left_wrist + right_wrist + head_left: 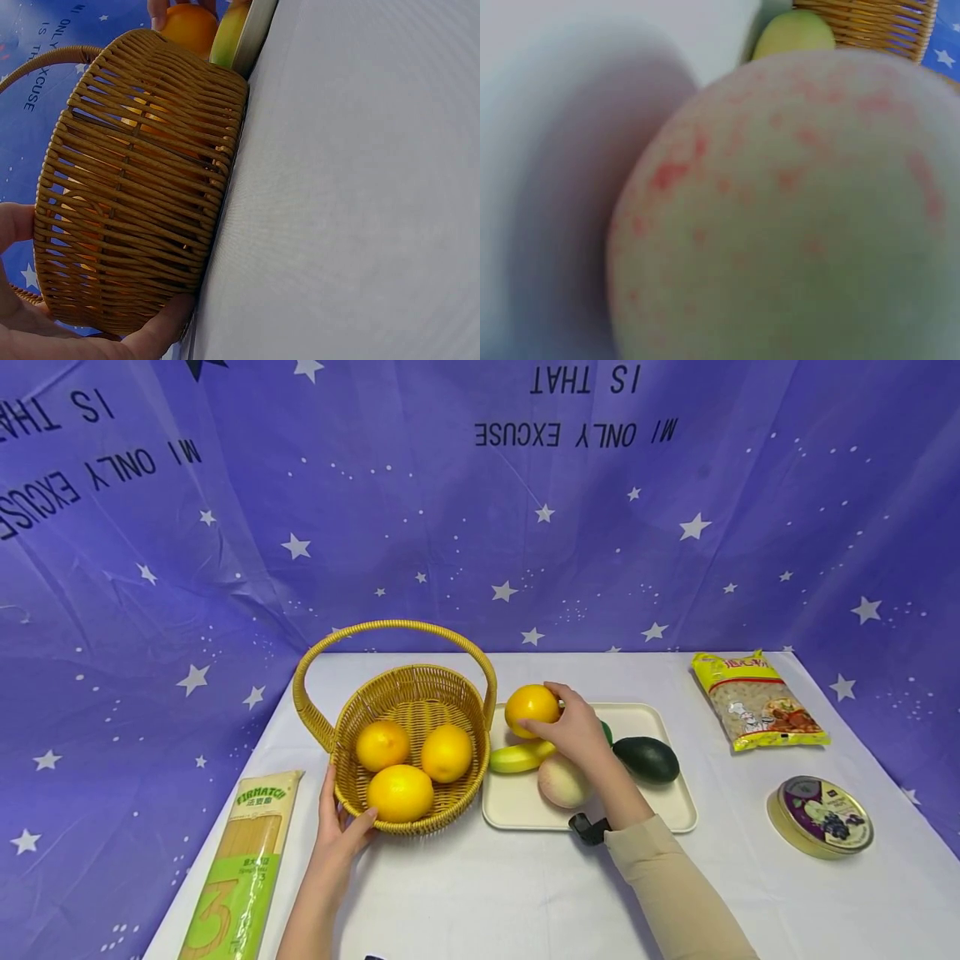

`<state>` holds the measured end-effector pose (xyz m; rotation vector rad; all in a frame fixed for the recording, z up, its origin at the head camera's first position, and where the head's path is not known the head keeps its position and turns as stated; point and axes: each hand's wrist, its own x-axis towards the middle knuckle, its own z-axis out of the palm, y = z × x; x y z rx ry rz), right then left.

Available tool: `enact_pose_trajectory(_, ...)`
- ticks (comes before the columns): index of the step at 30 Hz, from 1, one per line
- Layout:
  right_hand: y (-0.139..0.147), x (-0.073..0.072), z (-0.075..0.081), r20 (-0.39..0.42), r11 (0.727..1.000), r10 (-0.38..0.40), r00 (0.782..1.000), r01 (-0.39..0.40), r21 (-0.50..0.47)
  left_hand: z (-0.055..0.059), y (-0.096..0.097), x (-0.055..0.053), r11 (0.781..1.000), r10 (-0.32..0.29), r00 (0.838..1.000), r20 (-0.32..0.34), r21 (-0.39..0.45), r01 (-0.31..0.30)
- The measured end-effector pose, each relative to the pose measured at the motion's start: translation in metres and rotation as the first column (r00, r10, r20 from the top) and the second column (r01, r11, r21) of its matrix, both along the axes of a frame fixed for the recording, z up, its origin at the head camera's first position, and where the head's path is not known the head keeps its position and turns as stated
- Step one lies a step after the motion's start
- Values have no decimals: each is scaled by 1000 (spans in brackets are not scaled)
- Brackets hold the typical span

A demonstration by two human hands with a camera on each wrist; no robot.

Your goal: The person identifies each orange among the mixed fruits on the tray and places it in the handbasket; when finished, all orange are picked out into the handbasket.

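Note:
My left hand (341, 831) grips the near-left side of a wicker basket (480, 777) with a tall handle, thumb at the rim. In the left wrist view, its fingers (161, 330) lie against the basket's woven wall. Inside the basket lie two oranges (382, 745) and a yellow lemon (401, 793). My right hand (573, 727) holds another orange (531, 710) at the back left of a cream tray (517, 814). Beneath that hand are a banana (517, 757) and a pale peach (564, 781), which fills most of the right wrist view.
A dark green oval fruit (647, 760) lies on the tray's right side, beside a green thing (606, 732) mostly hidden by my hand. Spaghetti (240, 868) lies left of the basket. A yellow food bag (757, 702) and a round tin (821, 818) stand at the right.

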<state>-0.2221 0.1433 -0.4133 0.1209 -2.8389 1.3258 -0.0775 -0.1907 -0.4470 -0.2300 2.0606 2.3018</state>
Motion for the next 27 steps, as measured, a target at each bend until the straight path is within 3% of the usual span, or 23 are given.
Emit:
enact_pose_trajectory(6, 2, 9, 10, -3, 1000, -5, 1000, 5, -26, 1, 0, 0, 1000, 5, 1000, 8, -3, -5)
enact_pose_trajectory(16, 1, 27, 23, 6, 986, 18, 1000, -17, -166, -1, 1, 0, 1000, 10, 1000, -1, -9, -10)
enact_pose_trajectory(27, -8, 49, 41, 14, 975, 53, 998, -49, -217, -1, 0, -1, 1000, 18, 1000, 12, -12, -18)
